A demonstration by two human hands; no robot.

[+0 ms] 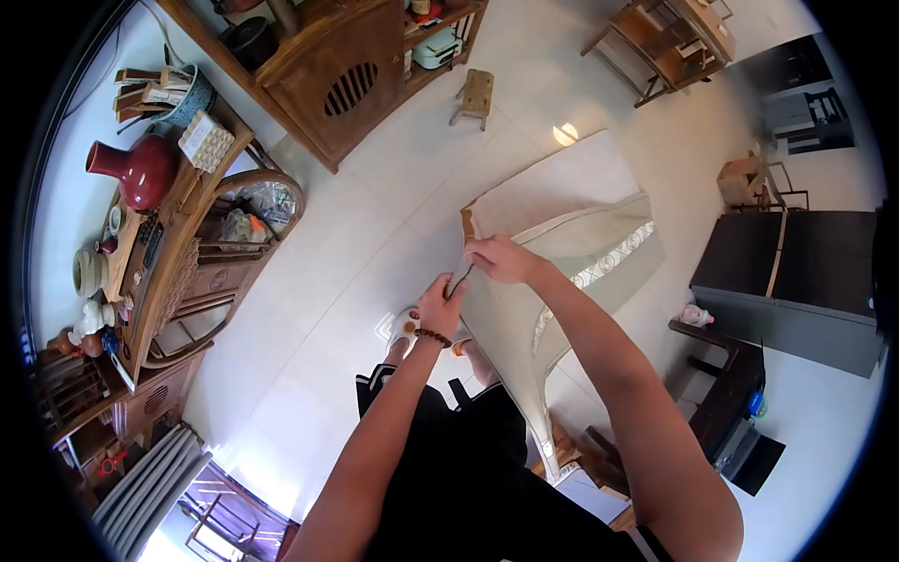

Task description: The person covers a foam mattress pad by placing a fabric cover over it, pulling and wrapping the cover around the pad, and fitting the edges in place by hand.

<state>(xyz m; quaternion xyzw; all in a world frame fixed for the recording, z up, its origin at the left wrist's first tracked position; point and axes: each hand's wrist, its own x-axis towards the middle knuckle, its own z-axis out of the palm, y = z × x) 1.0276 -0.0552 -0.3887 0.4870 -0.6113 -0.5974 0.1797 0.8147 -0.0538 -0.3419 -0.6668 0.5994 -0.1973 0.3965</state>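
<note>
A pale grey-green tablecloth [501, 314] with a white patterned band [613, 258] lies partly folded over a table [468, 223], whose brown wooden corner shows at its left end. My right hand [503, 259] is closed on the cloth's edge near that corner. Just below and left of it, my left hand [440, 304], with a beaded bracelet at the wrist, pinches the same edge. The two hands are close together. Toward my body, the cloth narrows and hangs down to the right of my legs. A lighter, flat layer [562, 183] covers the table's far part.
A wooden sideboard [173, 253] with a red vase [140, 171] stands left. A wooden cabinet [328, 89] and small stool [475, 96] are ahead. A dark cabinet [787, 272] stands right. Wooden furniture [571, 440] lies beneath my right arm.
</note>
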